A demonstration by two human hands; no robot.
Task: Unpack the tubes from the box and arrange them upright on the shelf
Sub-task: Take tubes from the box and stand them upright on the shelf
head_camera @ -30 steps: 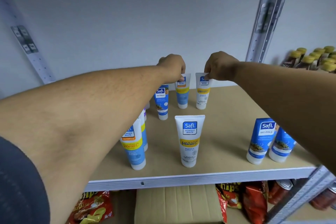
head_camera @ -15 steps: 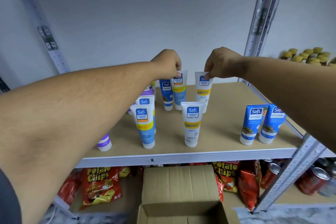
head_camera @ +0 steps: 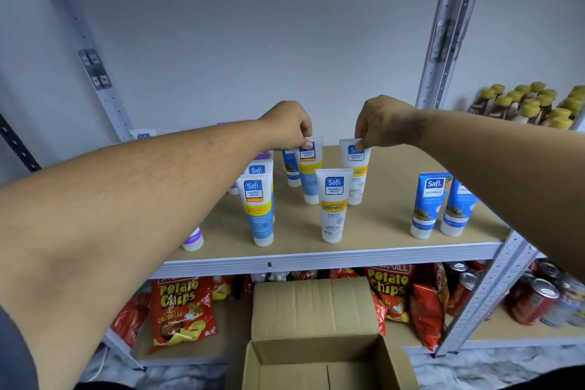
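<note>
Two tubes (head_camera: 308,168) (head_camera: 356,168) are pinched at their crimped tops, one by each hand (head_camera: 286,125) (head_camera: 381,122), and are best released only once settled upright on the shelf (head_camera: 316,255).

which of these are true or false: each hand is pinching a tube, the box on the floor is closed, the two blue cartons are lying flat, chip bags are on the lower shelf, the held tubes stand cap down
1. Each hand pinches a tube: true. The left hand pinches the top of a blue tube, and the right hand pinches a white tube.
2. The box is closed: false. Its flaps are open.
3. The two blue cartons lie flat: false. They stand upright on the shelf.
4. Chip bags sit on the lower shelf: true.
5. The held tubes stand cap down: true.
</note>
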